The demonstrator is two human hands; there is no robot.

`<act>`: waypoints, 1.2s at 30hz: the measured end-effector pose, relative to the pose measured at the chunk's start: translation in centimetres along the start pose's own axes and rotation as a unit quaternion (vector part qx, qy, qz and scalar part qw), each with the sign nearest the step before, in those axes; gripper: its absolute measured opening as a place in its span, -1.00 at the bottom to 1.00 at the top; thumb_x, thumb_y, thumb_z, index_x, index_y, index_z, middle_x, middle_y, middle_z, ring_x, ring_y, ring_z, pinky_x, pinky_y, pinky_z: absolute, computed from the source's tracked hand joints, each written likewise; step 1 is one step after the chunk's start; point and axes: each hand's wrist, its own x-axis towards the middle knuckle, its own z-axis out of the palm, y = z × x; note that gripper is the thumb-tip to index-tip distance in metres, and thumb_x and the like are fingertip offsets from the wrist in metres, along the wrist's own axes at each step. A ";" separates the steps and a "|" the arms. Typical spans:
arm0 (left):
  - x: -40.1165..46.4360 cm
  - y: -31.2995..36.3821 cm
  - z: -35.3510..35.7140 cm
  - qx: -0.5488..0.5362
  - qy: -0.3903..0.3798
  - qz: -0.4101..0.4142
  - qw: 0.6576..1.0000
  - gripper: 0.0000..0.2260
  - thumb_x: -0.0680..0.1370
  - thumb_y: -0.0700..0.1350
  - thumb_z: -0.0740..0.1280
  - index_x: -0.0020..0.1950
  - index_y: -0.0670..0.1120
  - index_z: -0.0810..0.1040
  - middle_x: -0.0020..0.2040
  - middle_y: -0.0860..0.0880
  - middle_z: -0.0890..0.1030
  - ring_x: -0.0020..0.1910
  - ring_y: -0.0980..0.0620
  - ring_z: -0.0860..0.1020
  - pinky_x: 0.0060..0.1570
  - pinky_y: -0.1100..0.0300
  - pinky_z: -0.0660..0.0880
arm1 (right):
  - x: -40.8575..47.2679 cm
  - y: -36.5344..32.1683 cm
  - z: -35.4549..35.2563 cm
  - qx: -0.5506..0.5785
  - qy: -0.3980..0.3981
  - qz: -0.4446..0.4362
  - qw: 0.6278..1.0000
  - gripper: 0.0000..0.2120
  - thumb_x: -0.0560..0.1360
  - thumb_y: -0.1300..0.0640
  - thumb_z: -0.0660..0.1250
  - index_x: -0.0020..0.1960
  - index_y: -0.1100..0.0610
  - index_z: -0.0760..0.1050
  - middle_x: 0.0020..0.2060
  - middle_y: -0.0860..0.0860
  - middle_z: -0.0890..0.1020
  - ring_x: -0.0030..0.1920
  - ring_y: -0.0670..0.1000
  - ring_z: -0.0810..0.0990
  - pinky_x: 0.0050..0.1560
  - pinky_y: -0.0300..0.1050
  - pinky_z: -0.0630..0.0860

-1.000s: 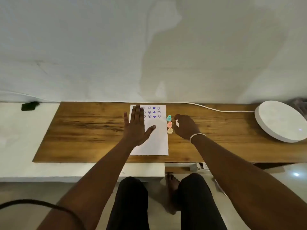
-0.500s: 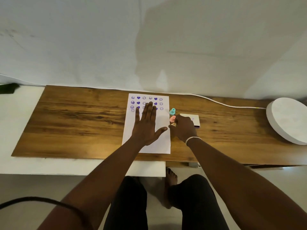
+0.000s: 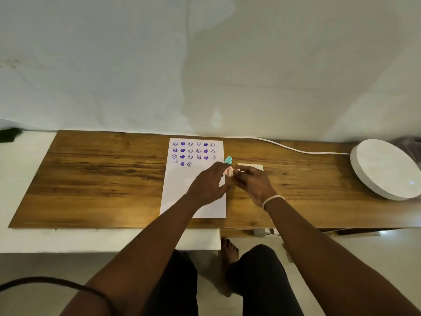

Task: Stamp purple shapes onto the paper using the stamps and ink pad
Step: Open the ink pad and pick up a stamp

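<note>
I see both hands, left hand [image 3: 208, 184] and right hand [image 3: 252, 184], pinching a small pink plastic stamp [image 3: 229, 171] over the white paper sheet's [image 3: 193, 201] edge on the brown wooden tabletop [image 3: 102, 179], pale wall [image 3: 205, 65] beyond the fingertips.

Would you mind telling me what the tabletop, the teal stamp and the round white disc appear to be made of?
Tabletop: wood or wood-look laminate, with brown streaky grain and a soft sheen; which one is unclear. Teal stamp: probably moulded plastic, given its even bright colour and rounded form. Disc: likely matt white plastic, faintly mottled, with a smooth rounded rim; too little shows to be sure.
</note>
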 end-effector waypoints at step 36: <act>-1.2 3.6 2.7 -0.185 -0.001 -0.101 0.978 -0.74 0.39 -0.13 0.50 0.01 0.02 0.53 -0.18 0.16 0.59 -0.22 0.20 0.60 -0.23 0.41 0.53 | 4.3 -4.8 -8.1 -0.619 -0.014 -0.180 0.764 -0.70 0.40 0.14 0.45 0.12 0.18 0.60 0.08 0.11 0.65 0.11 0.11 0.58 0.14 -0.09 0.48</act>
